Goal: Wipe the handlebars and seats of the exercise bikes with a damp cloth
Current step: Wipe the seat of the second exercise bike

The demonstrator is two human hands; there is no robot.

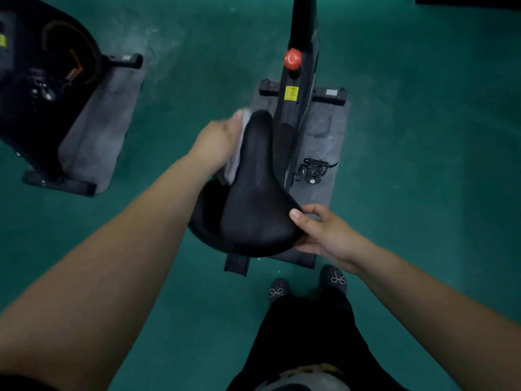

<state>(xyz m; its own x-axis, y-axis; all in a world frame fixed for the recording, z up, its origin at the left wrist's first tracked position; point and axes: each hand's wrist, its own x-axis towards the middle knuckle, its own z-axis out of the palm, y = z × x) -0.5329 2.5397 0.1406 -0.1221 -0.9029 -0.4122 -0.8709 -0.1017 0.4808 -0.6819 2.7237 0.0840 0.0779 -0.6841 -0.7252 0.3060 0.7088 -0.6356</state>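
Note:
A black bike seat (253,198) fills the middle of the view, its narrow nose pointing away from me. My left hand (218,139) holds a pale grey cloth (235,162) against the left side of the seat's nose; the cloth shows above and below the hand. My right hand (318,230) grips the seat's wide rear right edge, thumb on top and fingers under the rim. The bike's frame (298,80) with a red knob (292,59) runs away beyond the seat. The handlebars are out of view.
A second exercise bike (42,88) stands at the left on a grey mat (104,117). The near bike sits on its own grey mat (327,142), with a pedal (311,170) to the right. Green floor all around. My feet (307,286) are just behind the seat.

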